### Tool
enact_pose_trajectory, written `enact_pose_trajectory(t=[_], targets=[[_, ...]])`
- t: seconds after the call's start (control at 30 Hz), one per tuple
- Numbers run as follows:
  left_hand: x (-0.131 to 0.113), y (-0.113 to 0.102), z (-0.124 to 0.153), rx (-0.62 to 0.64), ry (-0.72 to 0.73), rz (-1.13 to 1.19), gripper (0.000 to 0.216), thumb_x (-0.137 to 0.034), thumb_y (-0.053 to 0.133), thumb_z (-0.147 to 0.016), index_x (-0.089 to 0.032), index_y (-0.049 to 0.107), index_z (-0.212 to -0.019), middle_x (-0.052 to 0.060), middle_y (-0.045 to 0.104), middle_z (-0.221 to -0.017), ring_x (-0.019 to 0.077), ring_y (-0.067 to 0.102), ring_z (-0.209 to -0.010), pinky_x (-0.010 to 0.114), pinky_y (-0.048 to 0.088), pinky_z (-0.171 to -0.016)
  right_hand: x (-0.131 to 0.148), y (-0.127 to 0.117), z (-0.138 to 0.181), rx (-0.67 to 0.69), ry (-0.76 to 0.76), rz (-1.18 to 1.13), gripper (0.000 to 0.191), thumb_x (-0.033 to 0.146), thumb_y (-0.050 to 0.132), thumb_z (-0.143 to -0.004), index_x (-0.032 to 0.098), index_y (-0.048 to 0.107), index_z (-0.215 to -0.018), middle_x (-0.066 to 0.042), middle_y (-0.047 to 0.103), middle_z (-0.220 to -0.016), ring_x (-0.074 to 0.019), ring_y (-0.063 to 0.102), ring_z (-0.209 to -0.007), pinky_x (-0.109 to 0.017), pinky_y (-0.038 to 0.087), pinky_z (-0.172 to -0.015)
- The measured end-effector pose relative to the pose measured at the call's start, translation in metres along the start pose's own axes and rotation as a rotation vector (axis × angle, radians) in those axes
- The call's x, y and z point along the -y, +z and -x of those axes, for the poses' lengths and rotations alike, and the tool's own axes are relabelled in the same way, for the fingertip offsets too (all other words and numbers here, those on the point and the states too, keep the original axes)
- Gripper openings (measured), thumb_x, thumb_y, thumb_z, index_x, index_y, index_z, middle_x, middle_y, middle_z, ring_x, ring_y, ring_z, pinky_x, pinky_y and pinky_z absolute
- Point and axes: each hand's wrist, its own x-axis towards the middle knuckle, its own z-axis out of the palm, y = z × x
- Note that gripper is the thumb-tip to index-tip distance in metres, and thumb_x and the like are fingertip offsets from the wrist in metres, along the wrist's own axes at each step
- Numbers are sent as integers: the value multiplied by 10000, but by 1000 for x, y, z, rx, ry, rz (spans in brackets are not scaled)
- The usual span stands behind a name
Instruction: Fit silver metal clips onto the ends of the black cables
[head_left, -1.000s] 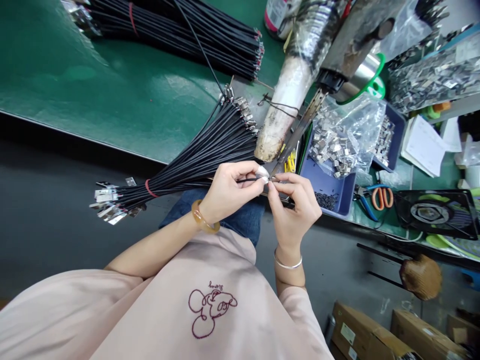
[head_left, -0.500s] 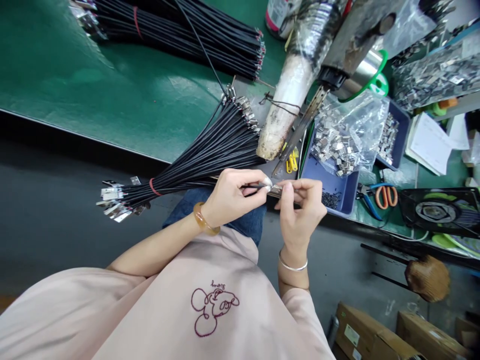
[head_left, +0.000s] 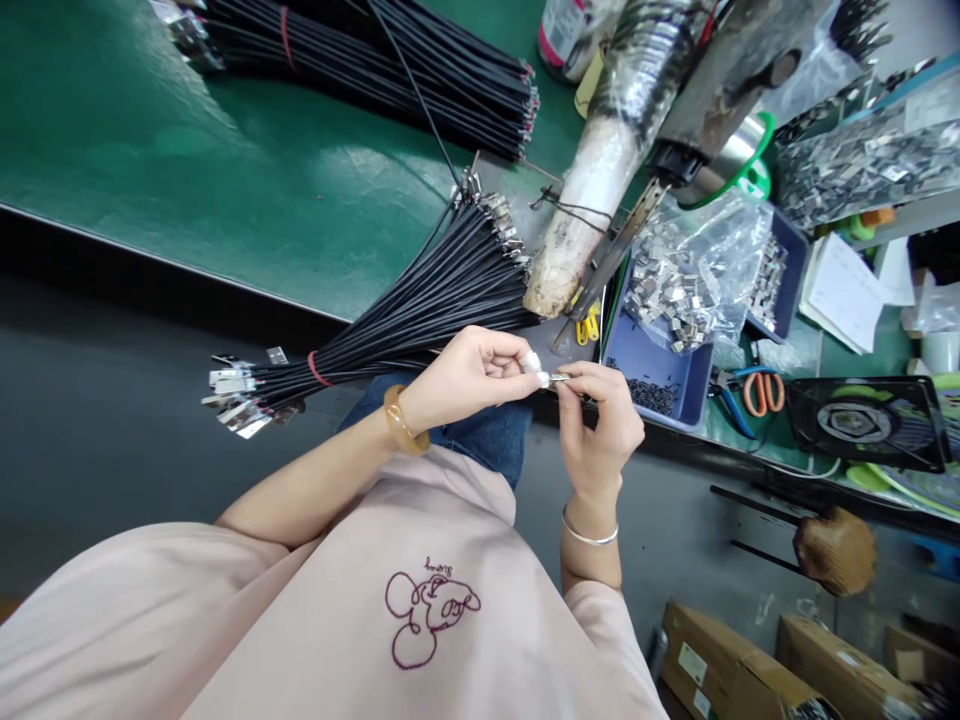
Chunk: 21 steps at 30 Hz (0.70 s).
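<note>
- Green-topped workbench (head_left: 247, 190), glossy under overhead light.
- Dark grey floor (head_left: 97, 420) below its edge.
- Cardboard boxes (head_left: 750, 670) on the floor, lower right.

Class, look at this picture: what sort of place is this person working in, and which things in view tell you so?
Most likely a small factory bench for cable assembly. Bundled black cables lie across a green mat, a blue bin holds bagged metal shells, and both hands pinch a small metal connector.

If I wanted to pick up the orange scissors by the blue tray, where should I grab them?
Probably by the orange loops of the scissors, coming down from above. They lie flat on the green table, loops on top and open; the blades look partly hidden.
</note>
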Motion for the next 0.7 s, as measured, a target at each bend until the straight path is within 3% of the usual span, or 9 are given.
enact_pose_trajectory(t=[0.17, 0.27, 0.33, 0.43, 0.57, 0.63, 0.7], targets=[[5, 2, 1, -52, 56, -96, 94, -186, 650, -756, -99, 669, -726, -1, 589, -609, 64, 481, -546, 176, 396, -533, 11, -13, 8, -205, 281, -5, 76, 204, 604, -964, 247, 628, -1022, 57, 662, -696, -78, 610, -511, -209, 428, -477], [9, 2, 2, -84, 91, -156, 79, -171, 640, -746, -104, 654, -708, -12, 564, -604, 63, 469, -552, 179, 393, -542, 16, -16, 6, -47, 238, 147, 116, 265, 646, -946, 244, 667, -1058, 66, 614, -642, -69, 525, -459, -221, 405, -480], [12, 2, 3, -87, 108, -172, 74, -171, 642, -752, -108, 654, -714, -18, 557, -608, 62, 462, -555, 177, 388, -543, 17, -11, 2, 76, 158, 204, 130, 256, 662, -935, 233, 670, -1062, 44, 664, -705, -73, 574, -529, -217, 442, -548], [13, 3, 3, -78, 112, -181, 66, -159, 638, -753, -112, 644, -707, -29, 539, -595, 56, 446, -543, 171, 372, -529, 15, 0, -2, 144, 108, 217, 24, 203, 618, -952, 205, 641, -946, 16, 706, -778, -81, 650, -653, -204, 460, -622], [9, 1, 3, -48, 110, -142, 58, -149, 635, -760, -114, 637, -714, -19, 576, -629, 57, 482, -561, 163, 402, -546, 15, 4, -1, 202, 306, 22, 100, 253, 574, -977, 200, 586, -893, 40, 663, -730, -59, 564, -524, -200, 398, -515], [7, 0, 3, -18, 96, -112, 69, -164, 633, -779, -113, 643, -733, -12, 590, -636, 61, 503, -566, 165, 416, -551, 13, -3, -1, 154, 406, -109, 136, 311, 568, -982, 208, 573, -894, 53, 636, -705, -64, 545, -506, -200, 383, -489], [6, -1, 3, 4, 81, -97, 82, -180, 636, -792, -109, 660, -759, -15, 581, -618, 62, 502, -552, 168, 414, -541, 3, -16, -5, -15, 444, -94, 163, 341, 573, -978, 209, 578, -883, 47, 628, -698, -78, 564, -541, -210, 392, -511]])
